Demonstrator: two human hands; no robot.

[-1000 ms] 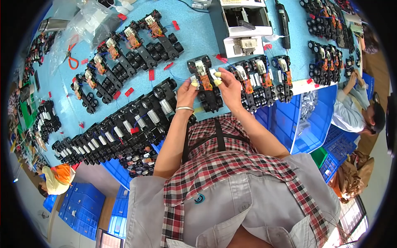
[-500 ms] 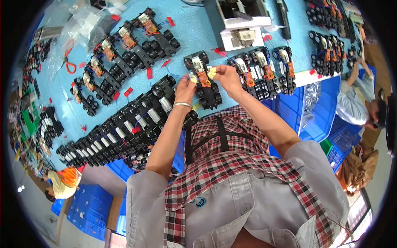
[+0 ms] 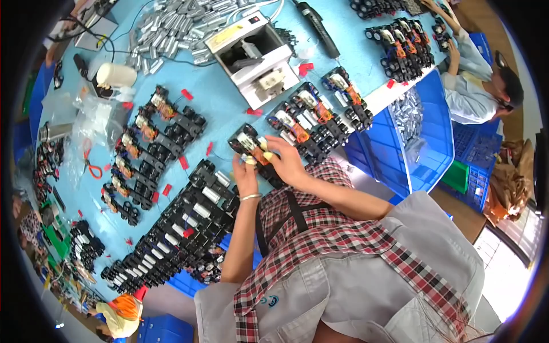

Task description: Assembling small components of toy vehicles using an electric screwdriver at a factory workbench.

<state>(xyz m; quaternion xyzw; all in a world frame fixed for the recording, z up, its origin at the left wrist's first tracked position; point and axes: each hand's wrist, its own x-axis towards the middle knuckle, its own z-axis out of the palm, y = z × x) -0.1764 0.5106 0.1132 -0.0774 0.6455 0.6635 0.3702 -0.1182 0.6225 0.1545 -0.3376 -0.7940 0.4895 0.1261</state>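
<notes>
In front of me is a toy car chassis [image 3: 246,139] with black wheels, a pale motor block and orange wiring. At its left side, my left hand [image 3: 246,178] is closed on it, with yellow covers on the fingertips. My right hand [image 3: 287,164] is closed in a pinch at its right side, also with yellow fingertip covers. What exactly lies between the fingertips is too small to make out. Several similar chassis [image 3: 301,123] stand just right of it. Dark chassis with silver cylinders [image 3: 201,210] line up in a long row at the left.
Behind stands a white-and-grey machine [image 3: 251,57] beside a black electric screwdriver [image 3: 316,28] and a heap of silver cylinders [image 3: 177,28]. More wired chassis [image 3: 151,134] and orange-handled scissors [image 3: 91,166] lie left. A blue bin [image 3: 432,148] is at right, near a seated co-worker [image 3: 477,86].
The view has swung, bringing the silver cylinder heap into sight. My right hand has come over the chassis's right side; both hands stay at the same chassis.
</notes>
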